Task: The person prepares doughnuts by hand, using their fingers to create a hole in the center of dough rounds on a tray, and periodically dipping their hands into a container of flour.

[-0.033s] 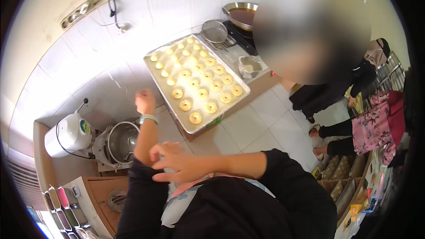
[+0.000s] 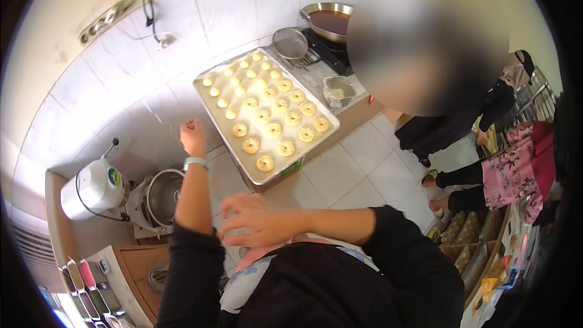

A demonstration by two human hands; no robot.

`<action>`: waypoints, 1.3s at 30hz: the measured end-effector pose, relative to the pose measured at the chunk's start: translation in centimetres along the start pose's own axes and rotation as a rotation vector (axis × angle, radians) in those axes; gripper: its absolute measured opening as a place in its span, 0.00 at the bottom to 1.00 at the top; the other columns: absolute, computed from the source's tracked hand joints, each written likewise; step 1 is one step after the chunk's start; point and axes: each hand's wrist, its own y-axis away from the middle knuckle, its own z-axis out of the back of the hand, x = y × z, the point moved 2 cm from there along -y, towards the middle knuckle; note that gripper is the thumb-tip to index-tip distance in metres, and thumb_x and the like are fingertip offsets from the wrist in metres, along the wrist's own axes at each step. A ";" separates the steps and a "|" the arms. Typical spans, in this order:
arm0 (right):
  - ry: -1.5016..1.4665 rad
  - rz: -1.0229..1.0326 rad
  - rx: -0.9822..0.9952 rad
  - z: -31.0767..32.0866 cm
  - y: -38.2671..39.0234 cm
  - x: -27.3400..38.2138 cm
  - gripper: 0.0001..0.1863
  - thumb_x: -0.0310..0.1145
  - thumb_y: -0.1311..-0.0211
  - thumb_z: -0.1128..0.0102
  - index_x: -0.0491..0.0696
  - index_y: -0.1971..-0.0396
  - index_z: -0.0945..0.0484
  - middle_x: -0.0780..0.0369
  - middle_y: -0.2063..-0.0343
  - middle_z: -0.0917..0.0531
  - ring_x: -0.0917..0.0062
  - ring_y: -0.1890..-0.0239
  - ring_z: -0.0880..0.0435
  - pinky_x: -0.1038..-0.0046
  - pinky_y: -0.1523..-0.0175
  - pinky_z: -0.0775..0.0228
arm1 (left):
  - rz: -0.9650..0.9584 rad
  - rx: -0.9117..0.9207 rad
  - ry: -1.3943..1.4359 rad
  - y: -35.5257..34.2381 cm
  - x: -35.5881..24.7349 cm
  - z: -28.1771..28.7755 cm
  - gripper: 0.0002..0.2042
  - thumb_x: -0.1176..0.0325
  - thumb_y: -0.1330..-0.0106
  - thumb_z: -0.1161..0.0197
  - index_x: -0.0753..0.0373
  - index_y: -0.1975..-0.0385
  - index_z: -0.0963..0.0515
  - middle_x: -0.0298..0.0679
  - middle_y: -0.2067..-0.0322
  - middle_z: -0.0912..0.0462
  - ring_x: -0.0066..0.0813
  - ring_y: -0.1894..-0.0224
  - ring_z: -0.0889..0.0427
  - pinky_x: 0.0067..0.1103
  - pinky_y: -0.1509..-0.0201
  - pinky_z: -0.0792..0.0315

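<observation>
My left hand (image 2: 192, 136) is raised with curled fingers at the left side of the large metal tray (image 2: 328, 115); what they hold, if anything, is hidden. A green band (image 2: 195, 161) circles that wrist. My right hand (image 2: 249, 222) is low in front of my body, beside my left forearm, its spread fingers slightly blurred and holding nothing. On the tray lie several pale dough pieces: rings (image 2: 285, 148) on the near and right part, round balls (image 2: 214, 92) toward the far left.
A pan of dark liquid (image 2: 325, 21) on a cooktop, a strainer (image 2: 289, 43) and a container (image 2: 339, 91) line the back. A white mixer (image 2: 91, 188) and steel bowl (image 2: 159, 197) stand left. At right are co-workers (image 2: 516, 170), one partly blurred, and trays on shelves (image 2: 458, 234).
My left hand has shifted slightly to the left. My right hand has moved a little to the right, lifting off my left forearm.
</observation>
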 end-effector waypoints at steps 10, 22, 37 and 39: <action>-0.711 -1.128 0.612 6.9 32.7 9.5 0.13 0.39 0.46 0.41 0.50 0.63 0.20 0.64 0.69 0.18 0.76 0.66 0.22 0.74 0.60 0.30 | 0.180 2.269 -0.060 18.9 -6.9 20.5 0.08 0.70 0.54 0.33 0.62 0.74 0.22 0.35 0.77 0.22 0.24 0.73 0.24 0.21 0.69 0.31; -0.864 -1.158 0.079 2.2 31.7 10.2 0.17 0.39 0.51 0.36 0.45 0.64 0.22 0.63 0.74 0.22 0.76 0.69 0.25 0.76 0.61 0.34 | 0.511 2.153 0.154 18.1 -3.2 21.2 0.22 0.72 0.50 0.33 0.66 0.54 0.29 0.38 0.57 0.25 0.25 0.54 0.29 0.24 0.50 0.36; -0.999 -1.153 0.132 3.8 27.4 10.1 0.13 0.39 0.42 0.40 0.47 0.63 0.22 0.65 0.72 0.19 0.79 0.67 0.24 0.77 0.58 0.34 | 0.076 2.044 -0.339 7.6 -12.4 16.5 0.05 0.74 0.49 0.34 0.66 0.75 0.22 0.34 0.77 0.22 0.21 0.75 0.25 0.20 0.71 0.33; -0.806 -1.257 0.186 7.4 27.0 10.8 0.12 0.37 0.42 0.40 0.47 0.63 0.21 0.64 0.73 0.19 0.78 0.67 0.24 0.77 0.58 0.34 | -0.034 2.065 -0.432 7.1 -16.0 17.1 0.05 0.74 0.50 0.33 0.65 0.76 0.22 0.36 0.77 0.23 0.22 0.75 0.25 0.21 0.71 0.33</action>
